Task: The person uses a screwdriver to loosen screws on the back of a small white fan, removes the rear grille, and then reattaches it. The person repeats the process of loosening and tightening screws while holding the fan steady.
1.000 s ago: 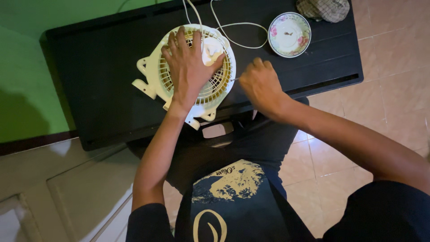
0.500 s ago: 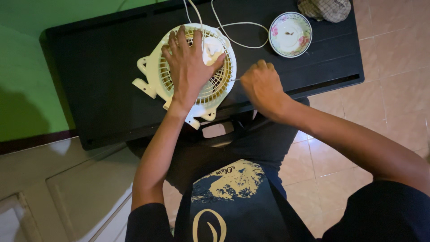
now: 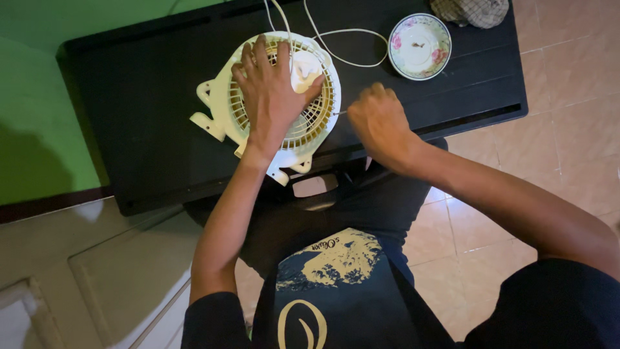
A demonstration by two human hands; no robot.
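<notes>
A cream-coloured round plastic fan housing with a slotted grille (image 3: 223, 106) lies flat on a black rectangular table (image 3: 129, 116), its mounting lugs projecting to the left of the wrist and toward the table's near edge. The left hand (image 3: 271, 97) rests palm-down on the grille with fingers spread flat, pressing on it rather than gripping it; the hand covers much of the grille's middle. Beneath its fingertips, on the far right part of the grille, sits a pale rounded hub (image 3: 305, 68).

A white power cord (image 3: 342, 39) runs from behind the left hand's fingertips toward the far edge of the table and loops to the right.

The right hand (image 3: 381, 123) is just right of the housing, at the table's near edge, fingers curled into a closed fist. A thin metal shaft (image 3: 340, 112) protrudes from the fist toward the housing rim; what the fist holds is otherwise hidden.

Beyond the right hand stands a small floral-rimmed ceramic saucer (image 3: 395, 48), apart from it. Farther right lies a grey checked cloth (image 3: 471, 10), at the table's far corner.
</notes>
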